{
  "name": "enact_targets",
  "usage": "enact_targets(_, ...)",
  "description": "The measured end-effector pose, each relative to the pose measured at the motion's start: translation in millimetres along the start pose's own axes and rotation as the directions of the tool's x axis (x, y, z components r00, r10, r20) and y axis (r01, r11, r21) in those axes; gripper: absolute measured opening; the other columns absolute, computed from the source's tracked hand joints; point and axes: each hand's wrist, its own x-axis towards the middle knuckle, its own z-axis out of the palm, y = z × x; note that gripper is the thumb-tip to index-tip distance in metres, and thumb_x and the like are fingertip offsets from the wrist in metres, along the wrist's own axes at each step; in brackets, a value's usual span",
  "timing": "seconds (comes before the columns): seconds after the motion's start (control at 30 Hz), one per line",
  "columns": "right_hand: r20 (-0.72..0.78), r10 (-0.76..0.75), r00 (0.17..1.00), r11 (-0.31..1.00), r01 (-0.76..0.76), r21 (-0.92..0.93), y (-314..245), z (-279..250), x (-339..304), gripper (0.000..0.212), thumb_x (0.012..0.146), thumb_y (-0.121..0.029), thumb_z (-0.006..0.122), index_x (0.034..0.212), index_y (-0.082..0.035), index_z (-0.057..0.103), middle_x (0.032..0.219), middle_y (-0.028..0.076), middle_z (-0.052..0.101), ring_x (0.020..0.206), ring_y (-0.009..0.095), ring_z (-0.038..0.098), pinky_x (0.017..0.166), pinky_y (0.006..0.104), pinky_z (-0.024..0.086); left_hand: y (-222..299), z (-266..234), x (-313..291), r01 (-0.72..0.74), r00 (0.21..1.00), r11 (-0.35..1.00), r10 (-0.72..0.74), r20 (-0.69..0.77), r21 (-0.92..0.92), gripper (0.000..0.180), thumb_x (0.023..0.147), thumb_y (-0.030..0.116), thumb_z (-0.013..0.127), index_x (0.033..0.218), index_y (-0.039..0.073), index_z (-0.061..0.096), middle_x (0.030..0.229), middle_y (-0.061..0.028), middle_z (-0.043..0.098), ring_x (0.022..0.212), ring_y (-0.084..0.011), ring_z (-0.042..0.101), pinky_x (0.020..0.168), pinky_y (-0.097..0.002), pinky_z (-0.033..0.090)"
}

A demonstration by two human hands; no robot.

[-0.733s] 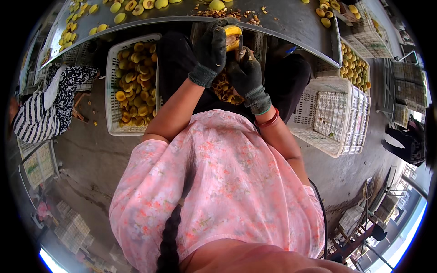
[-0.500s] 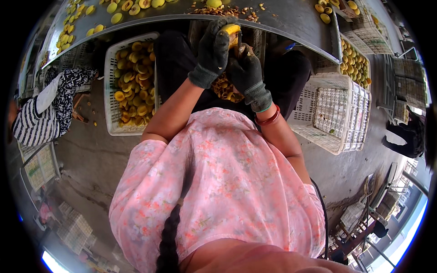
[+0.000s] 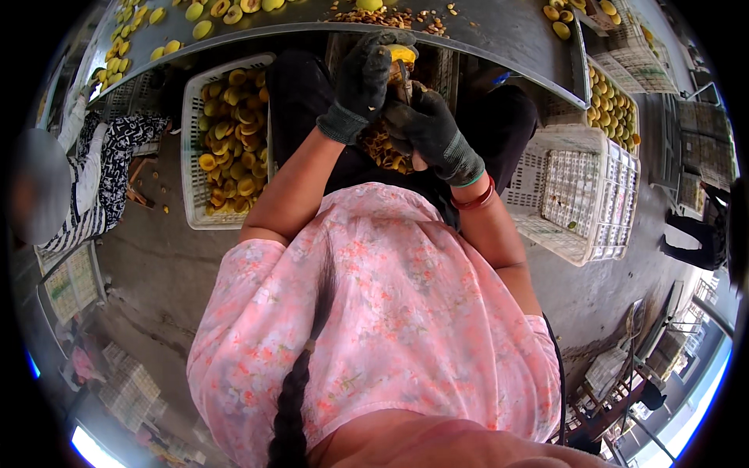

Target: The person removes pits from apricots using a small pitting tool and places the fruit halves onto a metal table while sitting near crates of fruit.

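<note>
yellow fruit (image 3: pixel 402 54) sits in the curled left hand (image 3: pixel 365 84) near the desk (image 3: pixel 507 37) edge, likely held above the fruit scraps (image 3: pixel 381 148) so bits drop there. the right hand (image 3: pixel 429 129) looks closed round a slim tool (image 3: pixel 403 87); compared with earlier, its wrist has swung rightward.

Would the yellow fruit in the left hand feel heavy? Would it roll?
The yellow fruit is probably light: it looks small enough for the gloved left hand to grip. It might roll or rock: its outer side looks rounded.
</note>
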Motion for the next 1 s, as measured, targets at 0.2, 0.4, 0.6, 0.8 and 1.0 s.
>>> enact_targets(0.2,0.014,-0.033,0.999,0.977,0.035,-0.209,12.3,-10.3,5.6,0.007,0.086,-0.012,0.057,0.089,-0.006,0.055,0.061,-0.002,0.044,0.050,0.006,0.039,0.043,0.0213,0.034,-16.5,-1.0,-3.1,0.017,0.998,1.000,-0.016,0.063,-0.020,0.040,0.094,0.031,0.037,0.104,-0.002,0.057,0.095,-0.0114,0.064,0.085,-0.0199,0.062,0.076,-0.0303,0.049)
enact_targets(0.4,0.186,0.165,0.969,0.964,-0.198,0.176,-8.4,-4.9,-8.0,0.010,0.086,-0.013,0.058,0.091,-0.005,0.055,0.060,-0.001,0.044,0.048,0.007,0.037,0.043,0.0213,0.032,-2.0,0.4,4.3,0.135,0.985,0.875,-0.070,0.155,-0.465,0.027,0.093,0.020,0.046,0.104,0.000,0.060,0.092,-0.0086,0.066,0.083,-0.0170,0.063,0.073,-0.0299,0.051)
enact_targets(0.6,0.069,0.087,0.994,0.996,-0.087,0.000,2.4,-1.5,-1.5,0.008,0.086,-0.012,0.058,0.088,-0.005,0.056,0.060,-0.001,0.045,0.047,0.008,0.040,0.043,0.0230,0.034,-34.3,0.7,-4.6,0.303,0.951,0.803,-0.217,0.222,-0.513,0.031,0.095,0.021,0.044,0.112,0.000,0.057,0.103,-0.0088,0.063,0.094,-0.0161,0.060,0.081,-0.0293,0.050)
enact_targets(0.8,-0.019,-0.134,0.991,0.918,0.117,-0.380,17.2,-11.2,10.1,0.010,0.084,-0.013,0.061,0.083,-0.004,0.058,0.062,0.000,0.052,0.051,0.009,0.048,0.043,0.0249,0.037,-64.5,5.1,-12.3,0.338,0.937,0.904,-0.298,0.180,-0.262,0.043,0.096,0.031,0.042,0.124,-0.001,0.046,0.115,-0.0108,0.057,0.098,-0.0223,0.059,0.080,-0.0297,0.051)
enact_targets(1.0,0.242,-0.597,0.765,0.320,0.504,-0.802,24.4,0.0,20.4,0.006,0.083,-0.009,0.059,0.082,-0.003,0.058,0.065,-0.001,0.056,0.055,0.009,0.054,0.045,0.0255,0.039,-9.6,-7.7,11.1,0.536,0.771,0.180,-0.501,0.392,-0.825,0.055,0.092,0.051,0.036,0.111,0.001,0.052,0.102,-0.0121,0.061,0.077,-0.0252,0.062,0.068,-0.0332,0.053)
